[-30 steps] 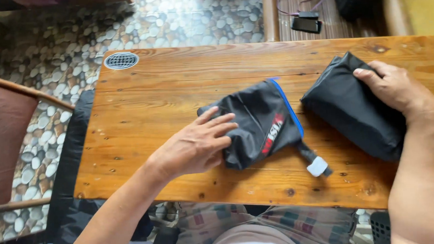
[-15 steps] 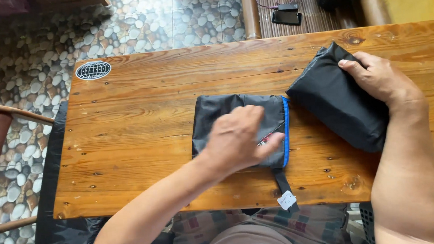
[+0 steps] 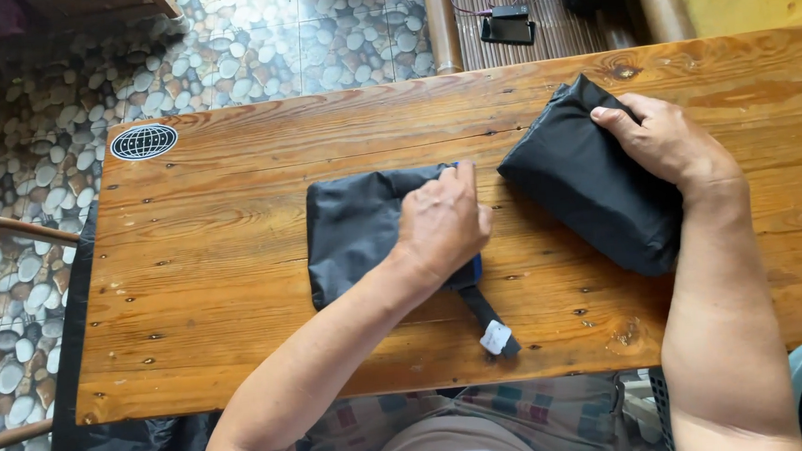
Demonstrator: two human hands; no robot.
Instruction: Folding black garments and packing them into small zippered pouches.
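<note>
The left hand lies palm down, fingers together, pressing the right part of a flat folded black pouch at the centre of the wooden bench; a black strap with a white tag trails toward five o'clock. At two o'clock from the pouch, the right hand rests with fingers curled over a bulkier black fabric bundle. A round globe sticker sits at the bench's ten o'clock corner.

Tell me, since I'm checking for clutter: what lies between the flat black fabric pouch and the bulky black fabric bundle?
Only bare wooden table separates flat black fabric pouch and bulky black fabric bundle, per head view.
</note>
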